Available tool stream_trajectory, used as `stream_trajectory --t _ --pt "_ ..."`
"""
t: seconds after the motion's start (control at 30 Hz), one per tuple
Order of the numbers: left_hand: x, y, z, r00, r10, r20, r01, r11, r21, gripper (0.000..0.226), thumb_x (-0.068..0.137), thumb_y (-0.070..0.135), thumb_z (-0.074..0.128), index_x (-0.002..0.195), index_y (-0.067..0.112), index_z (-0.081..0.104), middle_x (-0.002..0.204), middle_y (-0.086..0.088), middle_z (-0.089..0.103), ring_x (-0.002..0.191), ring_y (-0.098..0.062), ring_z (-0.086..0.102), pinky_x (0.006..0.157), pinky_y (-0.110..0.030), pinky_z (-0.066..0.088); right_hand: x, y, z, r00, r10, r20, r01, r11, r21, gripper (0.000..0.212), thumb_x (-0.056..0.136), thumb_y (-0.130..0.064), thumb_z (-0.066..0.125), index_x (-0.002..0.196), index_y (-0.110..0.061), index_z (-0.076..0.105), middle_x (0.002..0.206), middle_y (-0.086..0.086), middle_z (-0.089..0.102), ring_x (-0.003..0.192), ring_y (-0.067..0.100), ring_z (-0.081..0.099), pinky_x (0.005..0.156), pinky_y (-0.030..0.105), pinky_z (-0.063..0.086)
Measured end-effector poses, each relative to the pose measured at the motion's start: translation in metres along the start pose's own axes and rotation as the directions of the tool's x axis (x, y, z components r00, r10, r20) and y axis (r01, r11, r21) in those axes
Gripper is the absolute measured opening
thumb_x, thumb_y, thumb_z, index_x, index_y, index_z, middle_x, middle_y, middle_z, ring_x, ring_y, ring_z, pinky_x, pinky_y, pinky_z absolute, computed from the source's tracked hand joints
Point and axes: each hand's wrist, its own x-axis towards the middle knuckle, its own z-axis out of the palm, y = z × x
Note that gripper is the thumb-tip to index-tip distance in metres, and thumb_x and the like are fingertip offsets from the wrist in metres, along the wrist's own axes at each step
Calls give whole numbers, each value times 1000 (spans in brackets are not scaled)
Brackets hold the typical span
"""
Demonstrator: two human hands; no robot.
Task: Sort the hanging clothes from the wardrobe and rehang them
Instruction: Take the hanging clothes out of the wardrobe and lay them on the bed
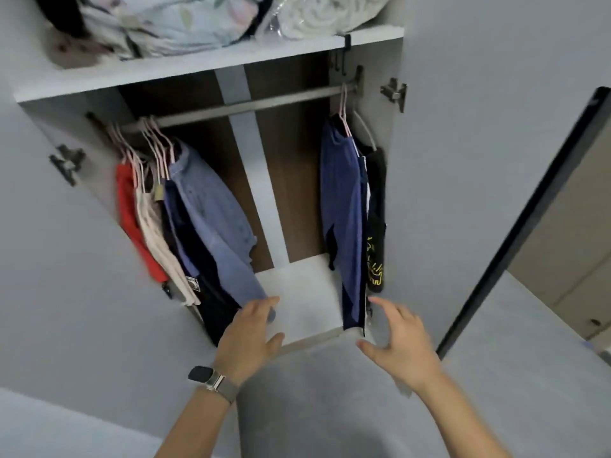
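An open wardrobe has a grey rail (pixel 238 109) with clothes on pink hangers. At the left hang a red garment (pixel 130 219), a beige one (pixel 155 233), dark ones and a light blue denim shirt (pixel 215 219). At the right hang a blue garment (pixel 344 206) and a black one with yellow print (pixel 377 226). My left hand (pixel 251 335), with a watch on its wrist, reaches with relaxed fingers to the hem of the denim shirt. My right hand (pixel 396 342) is spread, holding nothing, just below the hem of the blue garment.
The top shelf (pixel 198 67) carries folded bedding (pixel 158 21) and a white bundle in plastic (pixel 324 14). Both wardrobe doors stand open, the left door (pixel 66 292) and the right door (pixel 463 176). The middle of the rail is bare. A dark door edge (pixel 529 213) runs at right.
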Motion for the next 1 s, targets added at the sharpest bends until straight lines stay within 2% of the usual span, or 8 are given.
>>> stream_trajectory --t 0.27,0.4,0.63,0.7,0.77,0.87,0.93,1.0 --pt "78 -39 -18 962 -245 -122 231 966 -114 54 90 28 56 140 18 39 136 -2 44 123 -18 46 97 -30 43 145 -35 19 973 -145 180 141 989 31 74 76 -40 71 140 -31 36 139 -3 45 128 20 39 105 32 37" --pt "101 -61 -39 923 -341 -178 316 936 -155 52 89 26 56 139 19 41 133 1 47 121 -14 47 99 -22 39 211 -78 26 932 -252 261 249 967 43 67 80 -38 69 139 -29 38 140 -8 44 128 13 41 104 23 33" --pt "140 -134 -84 841 -446 -307 414 895 -168 50 87 26 58 135 18 46 128 0 51 116 -18 51 97 -31 44 281 -174 91 834 -384 396 354 923 149 58 85 -30 66 137 -25 41 135 -8 46 118 4 41 93 14 30" --pt "154 -157 -97 828 -460 -321 418 888 -193 47 88 23 58 133 18 47 127 1 52 115 -18 52 96 -29 44 295 -199 111 815 -385 433 348 923 165 55 86 -28 65 136 -23 42 128 -8 47 116 5 44 91 12 30" --pt "167 -172 -107 815 -462 -351 394 885 -248 41 88 20 56 129 19 52 122 6 56 112 -11 54 94 -17 41 306 -219 127 808 -378 453 342 926 163 50 87 -24 64 133 -23 45 124 -7 47 110 5 44 90 12 30" --pt "189 -186 -115 778 -474 -412 355 873 -334 31 86 14 56 115 24 61 103 13 62 95 0 58 81 -1 35 318 -232 147 827 -348 442 306 937 167 41 84 -20 66 122 -25 50 123 -4 46 102 4 43 91 12 32" --pt "204 -193 -119 761 -475 -442 336 871 -358 30 82 12 57 108 25 64 95 16 63 85 3 59 76 -4 40 325 -233 155 854 -312 416 253 948 192 34 82 -17 68 108 -30 51 112 -8 47 100 8 46 97 19 39" --pt "217 -197 -122 765 -458 -453 301 876 -376 30 81 12 57 106 24 66 93 15 64 82 3 60 77 -10 45 331 -232 160 880 -254 401 175 959 223 34 82 -13 69 104 -30 52 103 -12 46 100 13 50 94 25 43"
